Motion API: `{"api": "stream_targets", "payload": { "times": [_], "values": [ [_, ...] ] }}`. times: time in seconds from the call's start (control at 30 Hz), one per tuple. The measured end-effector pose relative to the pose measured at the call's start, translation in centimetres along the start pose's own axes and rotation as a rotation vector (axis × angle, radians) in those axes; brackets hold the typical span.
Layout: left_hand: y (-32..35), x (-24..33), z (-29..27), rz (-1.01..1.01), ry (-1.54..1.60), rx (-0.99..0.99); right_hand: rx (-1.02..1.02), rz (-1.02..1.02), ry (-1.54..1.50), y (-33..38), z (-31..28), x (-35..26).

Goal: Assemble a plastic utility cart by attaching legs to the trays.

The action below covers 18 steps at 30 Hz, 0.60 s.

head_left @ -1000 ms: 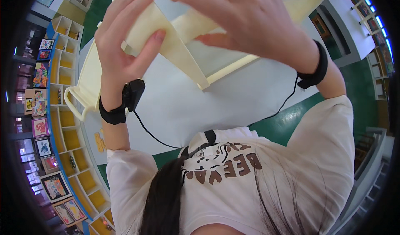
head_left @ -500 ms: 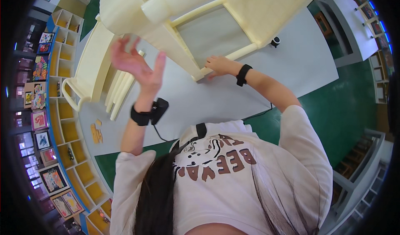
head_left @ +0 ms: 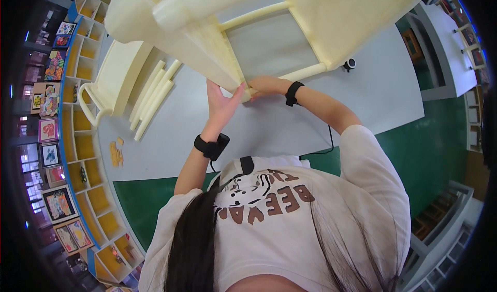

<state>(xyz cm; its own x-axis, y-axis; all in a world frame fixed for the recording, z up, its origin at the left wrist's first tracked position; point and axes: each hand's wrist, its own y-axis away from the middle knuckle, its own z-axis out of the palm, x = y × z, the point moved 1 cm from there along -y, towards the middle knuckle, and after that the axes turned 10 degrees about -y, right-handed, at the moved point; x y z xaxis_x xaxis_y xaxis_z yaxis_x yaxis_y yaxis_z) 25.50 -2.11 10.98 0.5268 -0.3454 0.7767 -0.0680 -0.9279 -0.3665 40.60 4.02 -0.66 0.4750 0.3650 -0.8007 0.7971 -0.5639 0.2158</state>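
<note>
A large cream plastic frame with two broad side panels (head_left: 191, 46) joined by round rods stands on the grey table (head_left: 176, 157). My left hand (head_left: 223, 104) grips the near lower corner of the left side panel, thumb on one face and fingers on the other. At the same corner my right hand (head_left: 266, 86) is closed around the end of the near rod (head_left: 305, 72), its fingertips partly hidden. The two hands almost touch. Black bands circle both wrists, and the left one carries a small black box.
Left of the frame lie several loose cream rods (head_left: 150, 103) beside another curved cream panel (head_left: 111, 82) with a looped handle. Small tan pieces (head_left: 116, 153) rest near the table's left edge. A small black-and-white round object (head_left: 350, 64) stands right of the frame. Shelving (head_left: 85, 160) lines the left.
My left hand has come down and right from mid-air and taken hold of the panel's lower corner. My right hand has shifted slightly left along the rod. The frame appears tilted a little differently.
</note>
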Motion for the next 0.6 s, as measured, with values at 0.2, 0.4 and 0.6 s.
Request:
{"api": "stream_targets", "payload": {
  "times": [0.2,0.4,0.6],
  "values": [
    [-0.4,0.1,-0.8,-0.019,0.007,-0.040,-0.222,0.154,-0.387,-0.4,-1.1,0.7],
    [0.1,-0.8,-0.6,-0.005,-0.103,-0.097,-0.253,0.194,-0.309,-0.5,-0.9,0.6],
    [0.1,-0.8,-0.5,-0.028,-0.046,-0.009,0.041,0.043,-0.013,-0.1,0.0,0.7]
  ]
}}
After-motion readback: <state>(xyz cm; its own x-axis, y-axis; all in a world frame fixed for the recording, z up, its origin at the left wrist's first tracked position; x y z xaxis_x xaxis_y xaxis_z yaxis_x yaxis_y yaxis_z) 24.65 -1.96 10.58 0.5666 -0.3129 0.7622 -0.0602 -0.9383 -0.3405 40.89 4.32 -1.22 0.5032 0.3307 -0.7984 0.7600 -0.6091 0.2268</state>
